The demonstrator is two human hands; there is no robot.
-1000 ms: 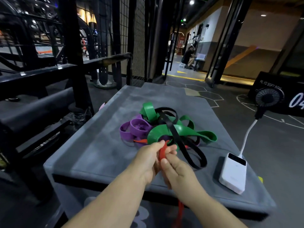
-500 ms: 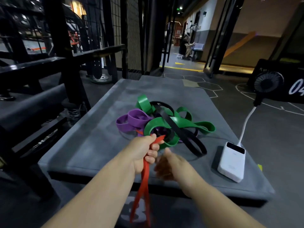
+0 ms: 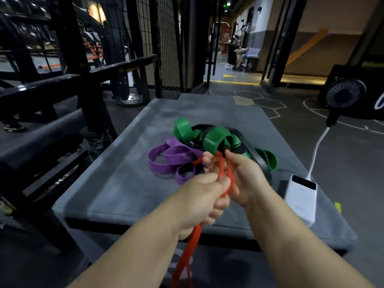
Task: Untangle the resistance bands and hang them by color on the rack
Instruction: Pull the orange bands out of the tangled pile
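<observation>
Red band [image 3: 225, 173] gripped by left hand [image 3: 200, 201] and right hand [image 3: 244, 179].

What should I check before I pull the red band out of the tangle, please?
1. Grip of the left hand on the red band: ok; the band hangs down below it.
2. Hold of the right hand on the red strands nearer the pile: ok.
3. Red free of the green band: not ok; it runs in under a green loop.
4. Red free of the purple band: cannot tell; a red stretch lies beside it and the hands hide the crossing.
5. Path clear of the black band: cannot tell; it winds among the green loops.
6. The power bank apart from the pile: ok; it lies to the right on the grey pad.
</observation>
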